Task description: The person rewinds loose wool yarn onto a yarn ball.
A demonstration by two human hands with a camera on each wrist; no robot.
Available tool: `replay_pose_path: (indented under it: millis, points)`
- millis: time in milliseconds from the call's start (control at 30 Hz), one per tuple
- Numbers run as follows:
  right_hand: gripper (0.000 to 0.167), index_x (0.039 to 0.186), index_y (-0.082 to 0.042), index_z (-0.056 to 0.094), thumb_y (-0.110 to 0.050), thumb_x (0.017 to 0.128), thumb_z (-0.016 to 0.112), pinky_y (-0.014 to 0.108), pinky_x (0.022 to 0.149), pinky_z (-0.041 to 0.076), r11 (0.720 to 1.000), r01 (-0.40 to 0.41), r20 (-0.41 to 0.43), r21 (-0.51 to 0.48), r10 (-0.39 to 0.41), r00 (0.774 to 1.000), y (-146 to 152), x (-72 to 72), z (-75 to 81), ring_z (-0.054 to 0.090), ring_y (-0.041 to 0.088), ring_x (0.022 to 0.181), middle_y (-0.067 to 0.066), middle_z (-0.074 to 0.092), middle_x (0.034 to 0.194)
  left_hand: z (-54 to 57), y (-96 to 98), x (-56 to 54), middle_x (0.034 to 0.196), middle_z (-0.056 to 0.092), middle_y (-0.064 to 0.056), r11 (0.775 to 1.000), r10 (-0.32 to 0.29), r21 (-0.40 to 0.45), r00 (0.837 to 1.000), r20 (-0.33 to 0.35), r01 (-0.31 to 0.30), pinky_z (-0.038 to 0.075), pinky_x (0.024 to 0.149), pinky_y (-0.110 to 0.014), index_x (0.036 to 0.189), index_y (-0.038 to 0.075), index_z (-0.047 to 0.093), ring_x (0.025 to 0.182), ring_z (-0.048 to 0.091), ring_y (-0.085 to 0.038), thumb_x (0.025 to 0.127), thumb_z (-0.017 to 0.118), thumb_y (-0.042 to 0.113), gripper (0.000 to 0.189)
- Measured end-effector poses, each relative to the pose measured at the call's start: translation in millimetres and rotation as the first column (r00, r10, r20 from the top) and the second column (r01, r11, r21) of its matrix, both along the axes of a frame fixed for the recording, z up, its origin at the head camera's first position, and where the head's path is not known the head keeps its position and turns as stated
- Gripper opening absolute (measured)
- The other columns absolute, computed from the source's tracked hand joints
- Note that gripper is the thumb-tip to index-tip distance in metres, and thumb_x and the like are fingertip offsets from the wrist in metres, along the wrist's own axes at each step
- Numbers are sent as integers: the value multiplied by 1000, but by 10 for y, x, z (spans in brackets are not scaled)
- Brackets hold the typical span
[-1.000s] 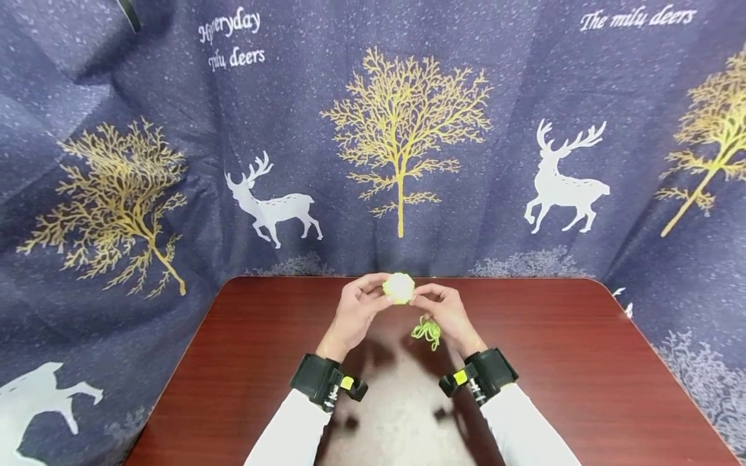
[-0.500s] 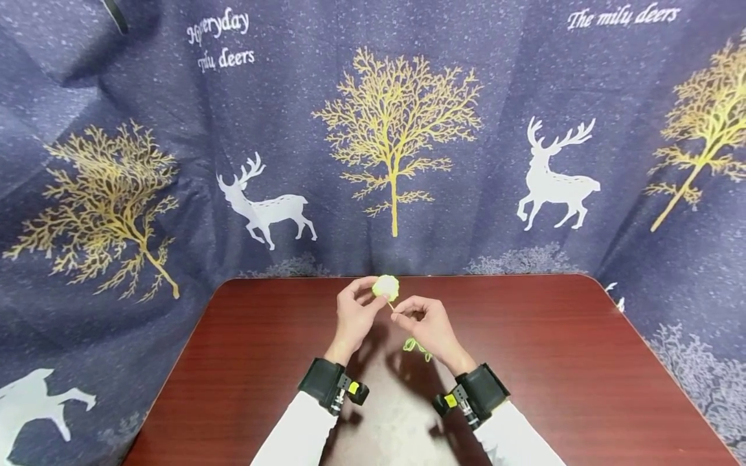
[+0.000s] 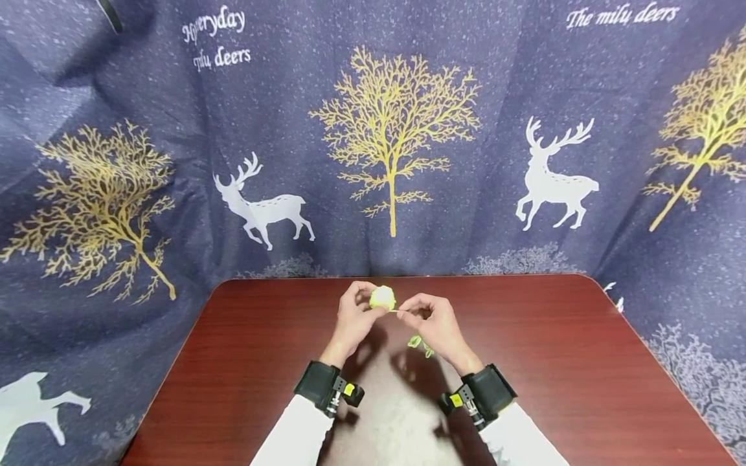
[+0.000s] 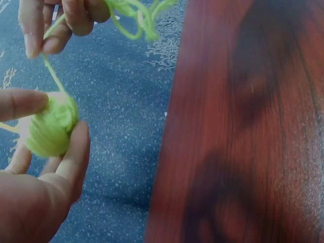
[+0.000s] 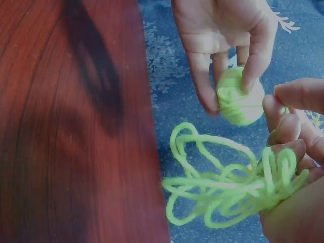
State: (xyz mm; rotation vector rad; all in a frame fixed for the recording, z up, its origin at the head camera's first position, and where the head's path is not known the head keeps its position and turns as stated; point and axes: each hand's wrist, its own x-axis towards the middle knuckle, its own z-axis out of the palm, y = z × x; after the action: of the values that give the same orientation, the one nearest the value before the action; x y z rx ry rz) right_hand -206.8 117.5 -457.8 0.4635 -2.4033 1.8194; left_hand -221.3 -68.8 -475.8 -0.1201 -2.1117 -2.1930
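A small ball of lime-green yarn [image 4: 49, 132] is held up above the table by my left hand [image 3: 353, 320], thumb on one side and fingers on the other. From the ball a single strand [image 4: 53, 77] runs taut to my right hand [image 3: 438, 326], which pinches it between thumb and index finger. Out of the right palm hangs a loose bundle of yarn loops [image 5: 217, 187], held by the other fingers. In the right wrist view the left hand [image 5: 228, 30] grips the ball from above.
Beneath both hands lies a reddish-brown wooden table [image 3: 262, 362]. A dark blue curtain [image 3: 454, 246] with printed deer and golden trees hangs right behind its far edge. Each wrist wears a black strap [image 3: 319, 383] with a small camera.
The ball has come slightly down and left in the head view, turning in the left hand. My right hand has drawn away from touching it, and a short strand now stretches between them.
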Motion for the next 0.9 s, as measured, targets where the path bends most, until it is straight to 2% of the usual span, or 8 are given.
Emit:
replay_pose_path:
  millis: [67,233,467,733,900]
  points:
    - [6,89,-5,75,-5,84,78,21,56,45,1000,3,1,-3,-3,1000,16,7,18,57,13,63,5,69,76,15,-17,-1,114,63,-21,1000,-15,21,1000,22,14,55,74,-28,120,-1,57,91,68,-27,78,74,-11,46]
    - [6,89,-4,75,-5,84,78,22,57,45,1000,15,-2,-7,-15,1000,48,21,33,56,13,62,4,69,75,27,-44,4,112,64,-20,999,-16,47,1000,-7,17,58,77,-28,123,-2,64,94,70,-28,79,74,-13,47]
    - [7,89,-5,75,-5,84,79,22,56,46,1000,25,2,-9,-25,1000,65,13,6,57,13,62,5,69,76,-30,-46,-16,111,66,-20,988,-36,148,999,13,34,61,81,-33,123,-7,67,95,67,-22,95,67,-2,29]
    - [8,91,-6,75,-6,84,79,23,57,48,1000,11,18,10,-11,1000,77,16,20,58,15,65,5,71,79,-10,-23,19,112,64,-20,1000,14,19,1000,12,-14,58,79,-25,123,-3,65,98,67,-24,88,75,-2,37]
    - [8,91,-4,75,-6,84,79,23,57,48,1000,5,2,7,-5,1000,75,29,11,59,14,65,5,71,79,-5,-13,30,109,67,-18,1000,17,-9,1000,-2,-17,56,82,-24,119,-2,67,97,67,-24,85,78,-1,35]
